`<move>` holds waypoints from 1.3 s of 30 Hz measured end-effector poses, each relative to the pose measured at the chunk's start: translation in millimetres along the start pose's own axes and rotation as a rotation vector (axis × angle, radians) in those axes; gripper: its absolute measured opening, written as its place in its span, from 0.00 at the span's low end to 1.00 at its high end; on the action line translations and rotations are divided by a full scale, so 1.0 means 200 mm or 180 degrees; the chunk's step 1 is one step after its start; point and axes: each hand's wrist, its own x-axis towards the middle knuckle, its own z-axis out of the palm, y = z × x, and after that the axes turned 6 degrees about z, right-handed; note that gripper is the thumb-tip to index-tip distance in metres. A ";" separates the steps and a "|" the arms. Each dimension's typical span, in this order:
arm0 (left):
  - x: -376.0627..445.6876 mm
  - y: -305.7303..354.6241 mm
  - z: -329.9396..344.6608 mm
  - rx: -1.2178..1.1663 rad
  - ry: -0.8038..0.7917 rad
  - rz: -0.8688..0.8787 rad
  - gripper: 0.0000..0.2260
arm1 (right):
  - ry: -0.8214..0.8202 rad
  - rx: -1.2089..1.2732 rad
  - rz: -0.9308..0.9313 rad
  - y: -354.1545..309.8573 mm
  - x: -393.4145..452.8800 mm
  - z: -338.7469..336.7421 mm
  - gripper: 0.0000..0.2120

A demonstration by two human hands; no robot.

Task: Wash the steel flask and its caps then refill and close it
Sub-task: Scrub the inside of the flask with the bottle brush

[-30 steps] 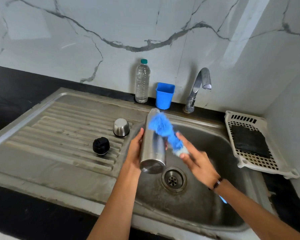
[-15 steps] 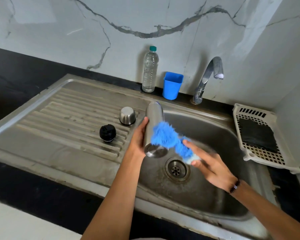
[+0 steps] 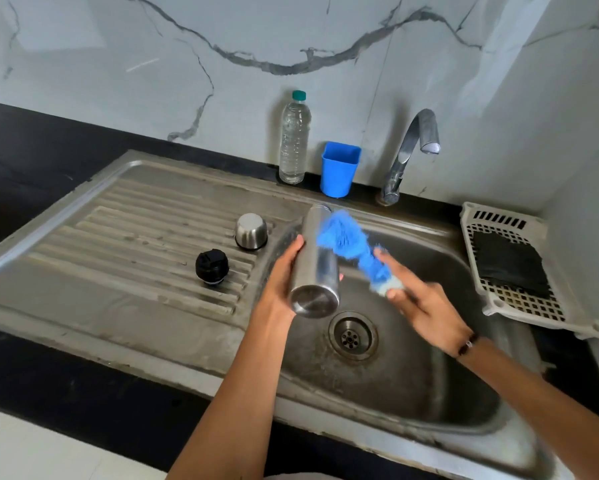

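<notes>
flask (image 3: 317, 265) gripped by left hand (image 3: 282, 278); right hand (image 3: 426, 303) holds blue brush (image 3: 346, 240) against it.

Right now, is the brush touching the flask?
Touching. The head view shows the brush bristles pressed against the side of the flask, with no gap.

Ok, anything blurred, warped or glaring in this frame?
Head view: the blue brush and right hand are motion-smeared, while the flask in the left hand stays fairly sharp; wide-angle lens bows the sink rim; soft daylight sheen on the marble wall, no harsh glare.
</notes>
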 end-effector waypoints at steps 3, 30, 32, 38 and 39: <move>0.01 0.02 -0.02 -0.0088 0.0486 0.0223 0.14 | -0.0426 -0.0215 -0.0283 0.03 -0.13 0.05 0.23; 0.01 0.02 0.05 0.0165 0.0200 -0.0008 0.23 | 0.0083 0.0178 -0.0031 0.00 0.03 -0.03 0.24; 0.01 0.03 0.03 0.0039 0.0410 0.0108 0.20 | -0.0167 0.0166 -0.0289 -0.02 -0.08 0.00 0.24; 0.01 0.01 0.08 0.0644 0.0350 -0.0007 0.16 | -0.0181 -0.0403 -0.0014 0.08 -0.03 0.07 0.24; 0.01 0.01 0.09 0.0623 0.0266 0.0004 0.18 | -0.0062 -0.0475 0.0038 0.08 0.03 0.07 0.25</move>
